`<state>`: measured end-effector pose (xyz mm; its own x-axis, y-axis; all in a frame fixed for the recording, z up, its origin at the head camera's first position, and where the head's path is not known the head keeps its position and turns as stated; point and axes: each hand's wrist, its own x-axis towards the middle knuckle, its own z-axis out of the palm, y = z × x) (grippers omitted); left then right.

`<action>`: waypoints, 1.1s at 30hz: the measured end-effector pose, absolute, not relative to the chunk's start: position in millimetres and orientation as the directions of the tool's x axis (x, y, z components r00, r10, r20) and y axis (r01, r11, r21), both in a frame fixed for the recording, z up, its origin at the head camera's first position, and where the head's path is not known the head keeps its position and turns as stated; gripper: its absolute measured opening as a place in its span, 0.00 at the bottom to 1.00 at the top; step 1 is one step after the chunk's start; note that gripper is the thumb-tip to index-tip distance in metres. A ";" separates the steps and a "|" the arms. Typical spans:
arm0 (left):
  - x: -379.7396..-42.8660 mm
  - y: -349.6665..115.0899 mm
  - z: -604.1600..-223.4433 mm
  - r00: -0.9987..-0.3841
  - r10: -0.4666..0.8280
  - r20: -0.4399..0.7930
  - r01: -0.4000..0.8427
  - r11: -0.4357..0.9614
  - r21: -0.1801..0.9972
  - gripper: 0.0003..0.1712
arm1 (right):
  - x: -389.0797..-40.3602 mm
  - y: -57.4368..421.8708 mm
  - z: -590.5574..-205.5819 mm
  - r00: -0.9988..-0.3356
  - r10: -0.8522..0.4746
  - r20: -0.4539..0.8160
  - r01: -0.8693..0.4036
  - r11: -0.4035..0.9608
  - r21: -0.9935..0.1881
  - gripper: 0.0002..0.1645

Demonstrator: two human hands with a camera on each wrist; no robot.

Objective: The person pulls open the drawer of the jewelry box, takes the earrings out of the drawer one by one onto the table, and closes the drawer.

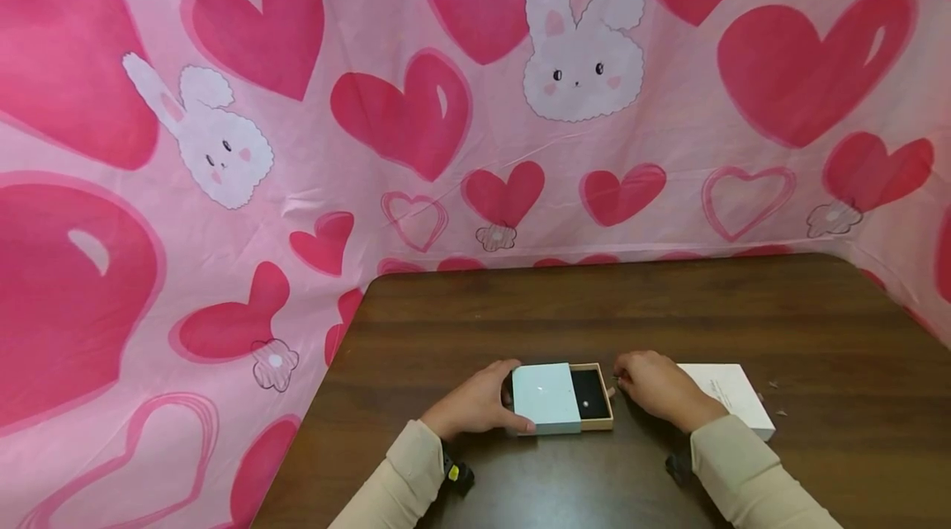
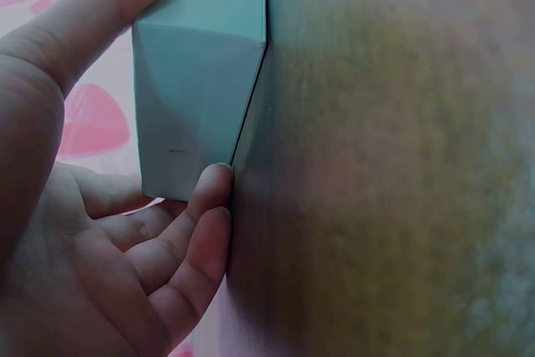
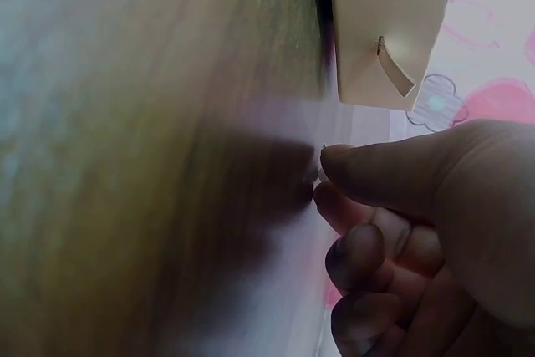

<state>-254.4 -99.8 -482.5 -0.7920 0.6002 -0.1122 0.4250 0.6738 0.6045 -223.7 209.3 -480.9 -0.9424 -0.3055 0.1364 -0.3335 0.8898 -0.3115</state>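
Observation:
A light-blue jewelry box (image 1: 546,397) lies on the table with its tan drawer (image 1: 598,423) pulled partway out to the right. On the drawer's black pad (image 1: 590,387) sits a small pearl-like stud (image 1: 585,403). My left hand (image 1: 479,401) grips the closed end of the box, thumb along the near side and fingers at the far corner. Just right of the drawer's ribbon tab (image 3: 395,71), my right hand (image 1: 654,384) pinches a tiny stud earring (image 3: 324,148) between thumb and index finger, low over the table. The fingertips hide most of it; a thin pin shows.
A white box or booklet (image 1: 731,397) lies right of my right hand, partly behind the wrist. Several tiny clear bits (image 1: 773,385) are scattered beside it. The brown wooden table (image 1: 594,306) ends at a pink heart-patterned cloth (image 1: 446,215) behind and left.

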 end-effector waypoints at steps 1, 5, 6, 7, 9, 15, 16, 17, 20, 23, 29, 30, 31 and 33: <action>-253.9 -100.0 -482.3 -0.793 0.599 -0.114 0.420 0.673 0.609 0.60 | -223.4 209.5 -481.2 -0.942 -0.306 0.139 -0.334 0.891 -0.308 0.02; -252.8 -100.6 -482.0 -0.795 0.594 -0.121 0.406 0.670 0.621 0.60 | -223.0 210.3 -483.2 -0.940 -0.306 0.150 -0.339 0.890 -0.306 0.03; -252.6 -100.6 -482.1 -0.796 0.593 -0.122 0.403 0.670 0.624 0.60 | -223.0 210.4 -483.7 -0.940 -0.305 0.152 -0.339 0.889 -0.307 0.03; -252.6 -100.6 -482.5 -0.796 0.592 -0.124 0.399 0.669 0.626 0.60 | -223.2 210.5 -484.3 -0.940 -0.306 0.153 -0.339 0.889 -0.308 0.04; -252.4 -100.5 -483.3 -0.798 0.589 -0.127 0.396 0.672 0.626 0.60 | -223.3 210.7 -484.9 -0.939 -0.307 0.153 -0.341 0.888 -0.310 0.04; -252.5 -100.0 -484.4 -0.802 0.585 -0.123 0.389 0.666 0.637 0.60 | -223.5 210.8 -484.4 -0.943 -0.303 0.134 -0.331 0.890 -0.315 0.04; -252.4 -100.0 -484.0 -0.802 0.585 -0.121 0.390 0.666 0.636 0.59 | -223.5 210.8 -484.1 -0.944 -0.302 0.132 -0.329 0.890 -0.317 0.04; -252.2 -100.0 -483.2 -0.801 0.586 -0.119 0.392 0.665 0.635 0.59 | -223.7 210.9 -483.8 -0.945 -0.301 0.131 -0.328 0.890 -0.317 0.04; -251.7 -99.5 -481.6 -0.801 0.587 -0.118 0.398 0.669 0.628 0.59 | -223.8 211.2 -483.6 -0.945 -0.300 0.128 -0.326 0.890 -0.318 0.04; -251.4 -99.0 -480.4 -0.801 0.586 -0.122 0.399 0.674 0.621 0.60 | -223.7 211.5 -483.6 -0.944 -0.302 0.131 -0.329 0.890 -0.316 0.03; -251.7 -99.1 -479.9 -0.799 0.590 -0.119 0.409 0.678 0.611 0.59 | -223.5 211.7 -482.5 -0.941 -0.307 0.139 -0.336 0.890 -0.309 0.03; -251.7 -99.2 -479.9 -0.798 0.591 -0.117 0.413 0.677 0.609 0.59 | -223.5 211.8 -482.4 -0.941 -0.308 0.140 -0.337 0.889 -0.309 0.03; -251.6 -99.2 -479.7 -0.798 0.592 -0.115 0.415 0.677 0.608 0.59 | -223.5 211.7 -482.2 -0.941 -0.308 0.140 -0.337 0.889 -0.308 0.04; -251.9 -99.3 -480.1 -0.797 0.593 -0.113 0.418 0.677 0.606 0.59 | -223.5 211.7 -482.0 -0.941 -0.307 0.140 -0.336 0.890 -0.308 0.04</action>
